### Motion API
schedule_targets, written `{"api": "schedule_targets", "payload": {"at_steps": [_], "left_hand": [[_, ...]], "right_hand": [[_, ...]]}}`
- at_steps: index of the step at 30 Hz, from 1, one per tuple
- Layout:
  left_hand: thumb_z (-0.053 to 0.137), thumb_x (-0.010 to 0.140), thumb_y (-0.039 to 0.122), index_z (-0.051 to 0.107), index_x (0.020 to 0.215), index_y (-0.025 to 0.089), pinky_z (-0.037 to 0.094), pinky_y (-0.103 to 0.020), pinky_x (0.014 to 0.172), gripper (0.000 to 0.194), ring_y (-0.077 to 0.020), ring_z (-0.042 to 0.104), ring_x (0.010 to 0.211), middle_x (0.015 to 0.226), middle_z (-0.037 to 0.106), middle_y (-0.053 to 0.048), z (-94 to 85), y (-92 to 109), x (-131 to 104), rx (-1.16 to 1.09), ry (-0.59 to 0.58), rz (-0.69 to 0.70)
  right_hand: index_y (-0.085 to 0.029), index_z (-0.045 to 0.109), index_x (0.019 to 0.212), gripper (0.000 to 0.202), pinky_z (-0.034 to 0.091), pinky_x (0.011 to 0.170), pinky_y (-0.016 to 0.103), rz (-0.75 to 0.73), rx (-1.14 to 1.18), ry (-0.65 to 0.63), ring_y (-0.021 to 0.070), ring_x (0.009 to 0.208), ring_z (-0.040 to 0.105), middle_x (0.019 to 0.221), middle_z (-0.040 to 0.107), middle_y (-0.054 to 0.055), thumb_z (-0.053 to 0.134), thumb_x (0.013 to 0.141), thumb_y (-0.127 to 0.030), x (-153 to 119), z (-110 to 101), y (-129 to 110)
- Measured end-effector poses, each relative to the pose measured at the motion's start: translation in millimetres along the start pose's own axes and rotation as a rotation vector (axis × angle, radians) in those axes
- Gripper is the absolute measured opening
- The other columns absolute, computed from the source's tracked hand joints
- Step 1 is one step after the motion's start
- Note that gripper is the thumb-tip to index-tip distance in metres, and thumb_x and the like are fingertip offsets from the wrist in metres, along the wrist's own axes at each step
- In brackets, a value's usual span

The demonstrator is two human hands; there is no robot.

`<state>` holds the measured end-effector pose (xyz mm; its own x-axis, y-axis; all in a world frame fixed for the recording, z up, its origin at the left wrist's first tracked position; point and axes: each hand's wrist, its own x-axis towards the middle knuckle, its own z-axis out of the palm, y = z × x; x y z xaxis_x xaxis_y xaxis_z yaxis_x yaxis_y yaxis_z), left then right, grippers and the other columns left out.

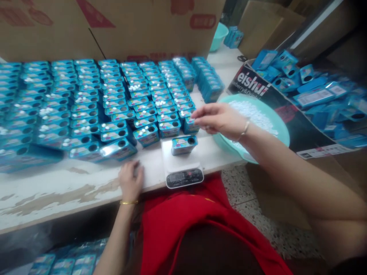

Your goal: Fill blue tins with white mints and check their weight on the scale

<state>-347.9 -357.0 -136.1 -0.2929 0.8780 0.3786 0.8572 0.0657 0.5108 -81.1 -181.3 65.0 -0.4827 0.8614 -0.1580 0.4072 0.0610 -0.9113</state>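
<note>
My right hand [219, 120] is raised between the kitchen scale and the bowl, its fingers drawn together in a pinch; whatever they hold does not show. Just below and to its left, a blue tin [184, 145] with a dark round hole in its top stands on the small white kitchen scale [185, 177]. Behind my right wrist is a mint-green bowl [282, 128] of small white tablets [255, 114]. My left hand [131, 177] rests at the table's front edge, left of the scale, fingers loosely bent, thumb apart, with nothing visible in it.
Long rows of blue tins [111, 99] cover the back of the white table [86, 183], several with white tablets on top. A large cardboard box [114, 30] stands behind them. At right, an open carton [252, 82] holds jumbled tins. More tins [61, 265] lie below the table.
</note>
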Motion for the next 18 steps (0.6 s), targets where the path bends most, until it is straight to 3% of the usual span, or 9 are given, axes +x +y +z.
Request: {"api": "schedule_targets", "payload": {"at_steps": [3,8,12,18], "left_hand": [[0.049,0.088,0.036,0.060,0.098,0.015,0.043,-0.036,0.083,0.026,-0.0228,0.057,0.091,0.095,0.064,-0.011,-0.5,1,0,0.005,-0.005,0.007],[0.049,0.088,0.037,0.059,0.098,0.016,0.042,-0.036,0.084,0.025,-0.0224,0.057,0.092,0.096,0.063,-0.009,-0.6,2,0,0.010,-0.016,-0.016],[0.050,0.088,0.037,0.059,0.097,0.016,0.042,-0.036,0.084,0.025,-0.0225,0.057,0.092,0.095,0.063,-0.009,-0.1,2,1,0.014,-0.018,-0.019],[0.050,0.088,0.037,0.060,0.098,0.016,0.043,-0.036,0.085,0.025,-0.0224,0.057,0.093,0.096,0.063,-0.010,-0.7,1,0,0.012,-0.009,0.000]], "right_hand": [[-0.015,0.063,0.089,0.016,0.033,0.040,0.019,0.186,0.390,0.088,0.0089,0.061,0.050,0.080,0.061,0.004,0.063,0.073,-0.013,-7,-17,21],[-0.015,0.063,0.086,0.011,0.047,0.049,0.019,0.351,0.496,0.153,0.0101,0.068,0.056,0.089,0.063,0.007,0.062,0.076,-0.019,-24,-21,51],[-0.015,0.065,0.086,0.013,0.050,0.055,0.020,0.314,0.470,0.156,0.0090,0.066,0.056,0.090,0.065,0.007,0.065,0.073,-0.013,-31,-14,53],[-0.014,0.067,0.085,0.012,0.045,0.049,0.019,0.157,0.452,0.091,0.0066,0.058,0.055,0.085,0.068,0.006,0.068,0.074,-0.013,-29,6,35]]}}
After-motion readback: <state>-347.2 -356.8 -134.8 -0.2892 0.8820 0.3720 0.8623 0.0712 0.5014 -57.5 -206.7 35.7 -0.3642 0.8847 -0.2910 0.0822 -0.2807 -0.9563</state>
